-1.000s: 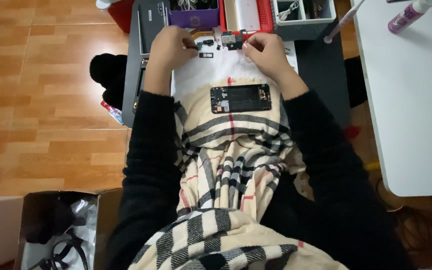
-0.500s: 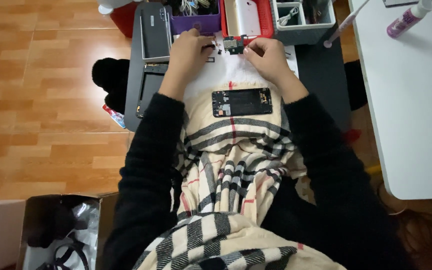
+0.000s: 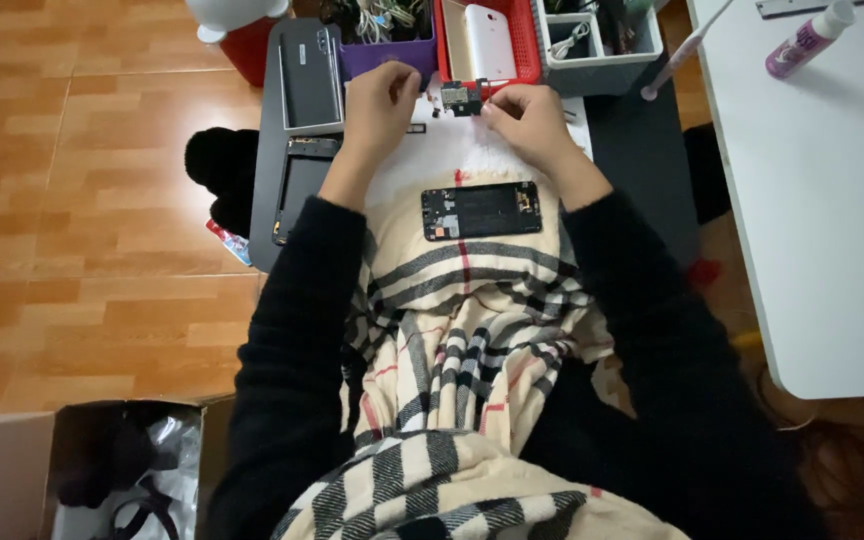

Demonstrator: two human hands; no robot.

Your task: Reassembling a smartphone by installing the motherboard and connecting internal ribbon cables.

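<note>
While both black-sleeved arms reach forward over a checked scarf, the right hand pinches a small dark circuit board between thumb and fingertips, holding it just above the white sheet that covers the middle of the dark grey work table. The left hand rests on that sheet just beside the board, fingers curled loosely inward; whether they grip anything small I cannot tell. A few tiny dark parts lie on the sheet near its knuckles.

Closer to the body, an opened phone lies flat with its black insides upward (it sits across the end of the scarf, well clear of both hands). On the table's left part lie a grey phone back cover and, below it, a dark phone frame.

Along the far edge stand three containers in a row: a purple box with tangled cables, a red mesh basket holding a white phone shell, and a grey bin with more cables. To the right, a separate white table carries a small bottle with a pink-purple label and white cap. At lower left on the wooden floor sits an open cardboard box lined with plastic wrap.
</note>
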